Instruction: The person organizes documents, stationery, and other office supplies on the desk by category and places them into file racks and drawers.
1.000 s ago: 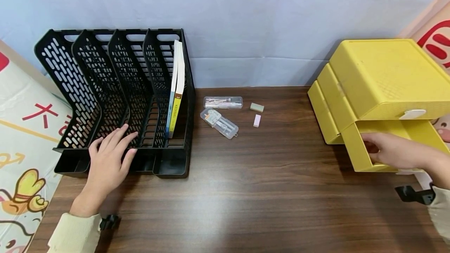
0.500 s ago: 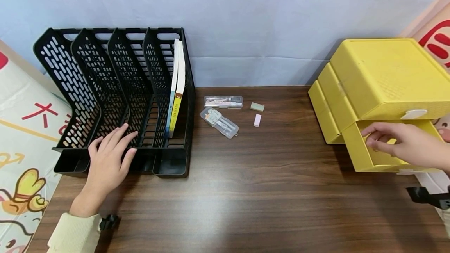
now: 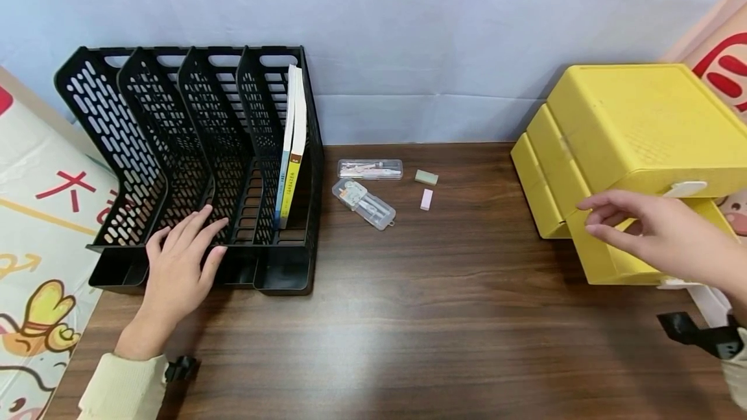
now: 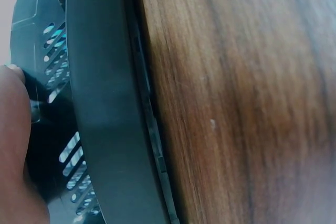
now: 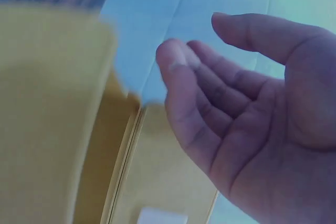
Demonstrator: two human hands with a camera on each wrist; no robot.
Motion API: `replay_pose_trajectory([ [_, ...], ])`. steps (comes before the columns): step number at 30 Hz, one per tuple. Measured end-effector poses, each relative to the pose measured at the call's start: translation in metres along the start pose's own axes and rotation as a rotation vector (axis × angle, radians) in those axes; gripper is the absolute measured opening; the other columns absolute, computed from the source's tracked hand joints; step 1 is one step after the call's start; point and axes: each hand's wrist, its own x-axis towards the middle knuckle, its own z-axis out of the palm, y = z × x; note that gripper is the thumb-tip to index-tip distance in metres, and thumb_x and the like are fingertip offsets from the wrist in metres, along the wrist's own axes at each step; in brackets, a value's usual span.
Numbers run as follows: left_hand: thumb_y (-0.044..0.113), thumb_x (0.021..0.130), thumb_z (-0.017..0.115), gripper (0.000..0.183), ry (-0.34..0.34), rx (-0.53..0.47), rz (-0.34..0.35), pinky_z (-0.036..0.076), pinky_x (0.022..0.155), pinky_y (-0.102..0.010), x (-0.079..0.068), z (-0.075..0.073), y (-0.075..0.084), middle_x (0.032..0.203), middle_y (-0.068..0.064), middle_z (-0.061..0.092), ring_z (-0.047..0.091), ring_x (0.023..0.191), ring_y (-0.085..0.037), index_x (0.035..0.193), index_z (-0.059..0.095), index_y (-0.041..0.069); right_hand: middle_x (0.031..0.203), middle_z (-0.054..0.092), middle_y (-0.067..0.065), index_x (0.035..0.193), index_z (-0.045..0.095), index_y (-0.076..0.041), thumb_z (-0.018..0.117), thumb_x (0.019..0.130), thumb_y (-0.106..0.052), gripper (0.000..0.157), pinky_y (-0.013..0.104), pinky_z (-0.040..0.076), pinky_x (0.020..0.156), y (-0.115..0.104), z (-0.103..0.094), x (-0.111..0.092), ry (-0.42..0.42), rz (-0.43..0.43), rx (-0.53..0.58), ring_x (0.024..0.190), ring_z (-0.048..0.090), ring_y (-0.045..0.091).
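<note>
My left hand (image 3: 181, 268) rests with spread fingers on the front edge of the black file organizer (image 3: 286, 248); its thumb and palm edge show beside the rack in the left wrist view. Over the pulled-out middle drawer (image 3: 595, 258) of the yellow drawer unit (image 3: 659, 115) hovers my right hand (image 3: 648, 232). In the right wrist view nothing lies between its loosely bent fingers (image 5: 184, 103) and the thumb, which stand apart. The hand covers much of the drawer's inside.
Two thin books (image 3: 292, 167) stand in the organizer's rightmost slot. Between the organizer and drawers lie a clear flat case (image 3: 370, 169), a clear pen-like set box (image 3: 364, 204), a greenish eraser (image 3: 426, 177) and a pink eraser (image 3: 426, 199). A white cloth (image 3: 408, 50) hangs behind the table.
My right hand has come up out of the open drawer and moved slightly left over its edge, its thumb and fingers parting. The left hand has stayed put.
</note>
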Motion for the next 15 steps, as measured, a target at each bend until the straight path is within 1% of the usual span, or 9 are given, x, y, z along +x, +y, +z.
replay_pose_trajectory([
  [4,0.031,0.102,0.059,0.041,0.002,0.000,0.000,0.022,0.104,-0.070,0.001,-0.001,-0.001,0.155,-0.014,0.048,0.044,0.137,-0.041,0.138,0.062,0.012,0.091,0.068,-0.010,0.115,0.069,-0.006,0.080,0.086,-0.003,0.031,0.012,0.048,0.064,-0.018,0.015,0.009,0.000,-0.031,0.028,0.082,0.060,-0.008],
  [6,0.031,0.102,0.059,0.040,-0.004,0.001,-0.003,0.022,0.104,-0.070,0.001,-0.001,-0.001,0.155,-0.014,0.047,0.044,0.137,-0.041,0.138,0.062,0.013,0.093,0.069,-0.008,0.116,0.069,-0.007,0.081,0.085,-0.006,0.033,0.016,0.050,0.065,-0.027,0.023,0.013,-0.002,-0.040,0.040,0.082,0.061,-0.006],
  [10,0.031,0.102,0.059,0.040,-0.019,-0.001,-0.012,0.022,0.105,-0.070,0.001,-0.001,0.000,0.156,-0.013,0.046,0.043,0.137,-0.040,0.138,0.062,0.013,0.095,0.069,-0.006,0.118,0.068,-0.006,0.081,0.088,-0.012,0.033,0.024,0.054,0.069,-0.044,0.040,0.023,-0.039,-0.016,0.091,0.084,0.064,0.002],
  [15,0.032,0.102,0.058,0.040,-0.011,-0.002,-0.009,0.022,0.104,-0.070,0.001,0.001,0.000,0.155,-0.014,0.047,0.044,0.137,-0.041,0.138,0.062,0.013,0.097,0.069,-0.002,0.119,0.066,-0.003,0.079,0.090,-0.017,0.035,0.031,0.055,0.072,-0.057,0.060,0.036,-0.081,0.009,0.164,0.086,0.068,0.015],
])
